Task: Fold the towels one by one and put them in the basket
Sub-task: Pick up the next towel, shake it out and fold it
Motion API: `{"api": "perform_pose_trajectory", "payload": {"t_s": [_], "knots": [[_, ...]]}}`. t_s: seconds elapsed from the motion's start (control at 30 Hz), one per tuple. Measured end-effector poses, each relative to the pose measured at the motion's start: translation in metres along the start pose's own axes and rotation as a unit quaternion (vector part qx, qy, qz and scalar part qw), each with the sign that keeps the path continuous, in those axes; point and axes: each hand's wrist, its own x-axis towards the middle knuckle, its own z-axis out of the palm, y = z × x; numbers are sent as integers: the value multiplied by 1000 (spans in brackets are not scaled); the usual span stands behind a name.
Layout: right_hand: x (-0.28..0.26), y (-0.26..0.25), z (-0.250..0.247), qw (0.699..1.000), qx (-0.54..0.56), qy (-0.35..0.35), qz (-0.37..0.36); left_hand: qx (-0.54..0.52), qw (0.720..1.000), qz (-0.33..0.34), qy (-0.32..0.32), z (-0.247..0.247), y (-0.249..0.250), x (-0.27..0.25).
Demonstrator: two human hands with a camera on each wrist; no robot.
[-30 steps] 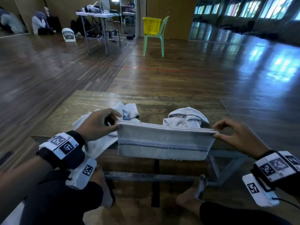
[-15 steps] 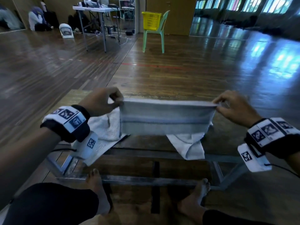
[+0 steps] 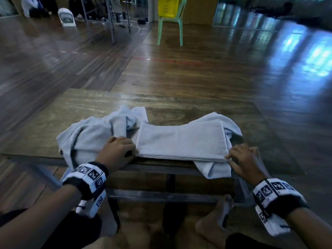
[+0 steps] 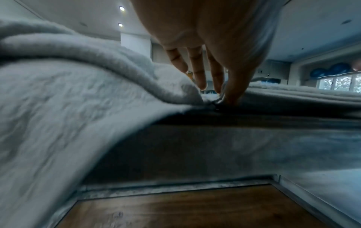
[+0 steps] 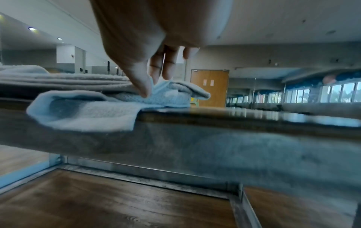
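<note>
A pale folded towel (image 3: 179,139) lies flat along the near edge of the wooden table (image 3: 86,105), on top of other towels. My left hand (image 3: 133,152) pinches its near left corner, and my right hand (image 3: 228,157) pinches its near right corner. In the left wrist view my thumb and fingers (image 4: 232,92) come down on the layered towel edge (image 4: 296,92). The right wrist view shows my thumb (image 5: 142,86) and fingers closed on cloth at the folded towel's (image 5: 68,80) end. The yellow basket (image 3: 168,6) sits on a green chair far across the floor.
A crumpled towel (image 3: 89,133) lies left of the folded one, partly under my left hand. Another towel (image 3: 213,169) hangs over the table's front edge on the right. My bare feet (image 3: 213,220) are under the table. The green chair (image 3: 170,27) stands on open wooden floor.
The folded towel was held up in the air between both hands. It has been lowered away from me and now lies flat on the table over the other towels.
</note>
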Motion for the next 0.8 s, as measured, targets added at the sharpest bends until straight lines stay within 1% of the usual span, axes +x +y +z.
{"api": "perform_pose_trajectory", "payload": {"t_s": [0.1,0.2,0.33,0.4,0.47,0.53,0.6,0.67,0.73,0.8], "knots": [[-4,-4,2,1000,16,3,14,-11,1000,-1,9,3,-1,-3],[-7,-5,6,1000,22,3,13,-11,1000,18,10,3,0,-5],[-13,2,10,999,34,21,14,-15,999,22,24,7,3,-12],[-9,1,4,996,70,39,31,-10,999,20,37,9,7,-13],[-3,-3,-3,990,109,66,65,-8,998,4,54,10,14,-12],[6,-12,-8,985,124,87,82,-8,996,-11,86,9,25,-6],[16,-27,-9,987,118,77,83,-23,993,-15,111,9,42,2],[30,-48,-6,992,87,66,68,-54,992,-21,110,9,62,16],[45,-72,-4,995,67,39,63,-79,993,-45,76,11,82,31],[59,-95,1,994,74,-19,74,-79,994,-77,29,18,99,47]]}}
